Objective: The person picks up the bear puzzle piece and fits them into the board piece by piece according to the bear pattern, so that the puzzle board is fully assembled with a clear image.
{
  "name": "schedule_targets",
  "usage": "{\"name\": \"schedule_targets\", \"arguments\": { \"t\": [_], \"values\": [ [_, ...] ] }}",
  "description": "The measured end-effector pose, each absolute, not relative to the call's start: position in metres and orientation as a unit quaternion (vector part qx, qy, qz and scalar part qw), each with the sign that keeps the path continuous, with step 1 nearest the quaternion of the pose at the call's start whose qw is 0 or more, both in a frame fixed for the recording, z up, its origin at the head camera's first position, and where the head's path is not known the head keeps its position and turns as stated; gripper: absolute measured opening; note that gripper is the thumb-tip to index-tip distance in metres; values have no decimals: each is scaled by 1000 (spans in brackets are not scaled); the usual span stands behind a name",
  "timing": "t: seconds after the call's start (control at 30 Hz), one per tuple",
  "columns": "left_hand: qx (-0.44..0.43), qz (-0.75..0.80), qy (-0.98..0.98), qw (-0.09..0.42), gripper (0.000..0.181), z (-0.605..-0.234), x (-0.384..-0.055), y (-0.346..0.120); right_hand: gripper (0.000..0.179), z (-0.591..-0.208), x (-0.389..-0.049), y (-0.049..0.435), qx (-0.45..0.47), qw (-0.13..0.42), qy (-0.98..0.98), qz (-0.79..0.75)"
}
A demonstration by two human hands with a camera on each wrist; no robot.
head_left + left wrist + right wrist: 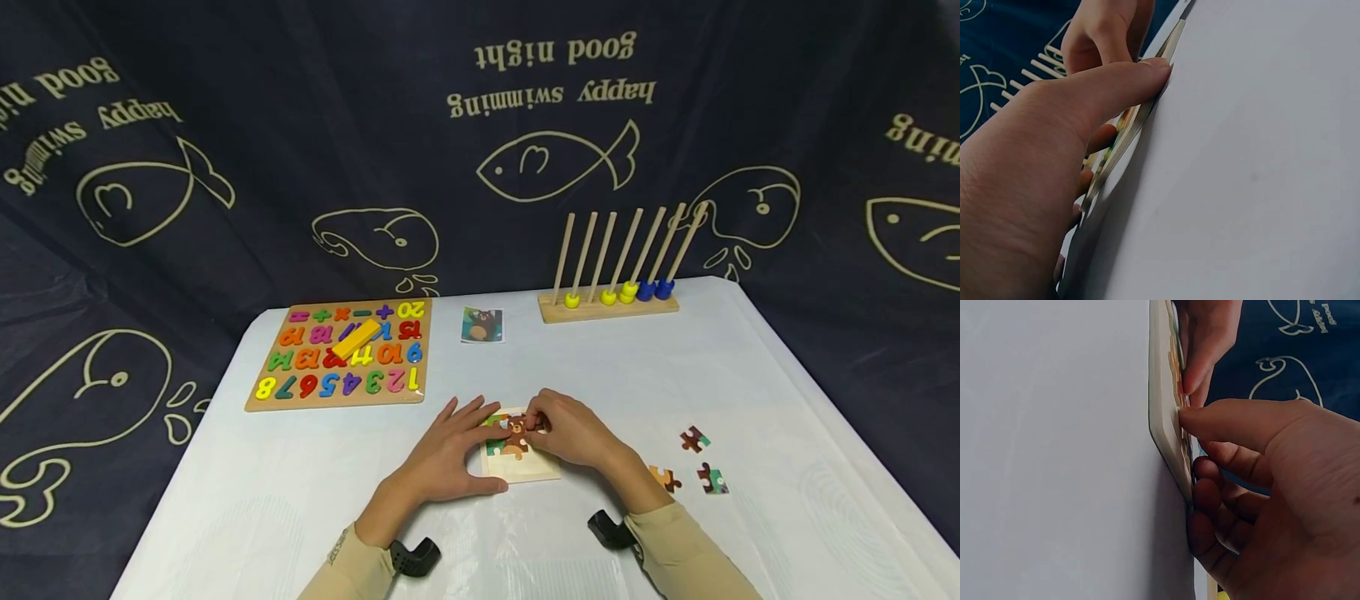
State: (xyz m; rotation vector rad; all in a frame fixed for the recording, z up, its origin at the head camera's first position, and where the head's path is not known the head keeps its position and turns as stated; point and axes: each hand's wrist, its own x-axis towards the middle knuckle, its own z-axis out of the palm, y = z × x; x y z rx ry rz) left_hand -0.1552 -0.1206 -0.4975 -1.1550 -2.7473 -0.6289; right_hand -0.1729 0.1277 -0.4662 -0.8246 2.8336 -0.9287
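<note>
A small wooden jigsaw board (536, 472) with a partly assembled bear picture lies in front of me. My left hand (450, 450) spreads over its left side, the thumb along the near edge and the index finger across the bear pieces (516, 448). In the left wrist view the left thumb (1129, 87) rests on the board's rim (1119, 150). My right hand (570, 427) pinches a puzzle piece at the picture's upper right, mostly hidden by the fingers. From the right wrist, the thumb (1229, 420) touches the picture's surface and the other fingers curl at the board's edge.
Loose puzzle pieces (695, 439) lie right of the right forearm, one partly behind it. A bear picture card (482, 325) lies beyond the board. At back left is a number board (341, 400) with a yellow block (356, 339) on it; a peg rack (607, 312) with beads stands at back right.
</note>
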Motion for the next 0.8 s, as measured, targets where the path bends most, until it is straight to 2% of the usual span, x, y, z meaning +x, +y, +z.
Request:
{"name": "schedule_targets", "arguments": {
  "t": [0.2,0.4,0.8],
  "values": [
    [-384,-209,-898,50,71,-499,-156,-119,9,-460,-173,142,-287,50,902,-318],
    [-385,-202,-899,55,71,-498,-155,-119,12,-451,-170,169,-281,58,899,-330],
    [-381,-198,-901,57,71,-498,-153,-121,16,-448,-154,238,-221,34,915,-336]
  ]
}}
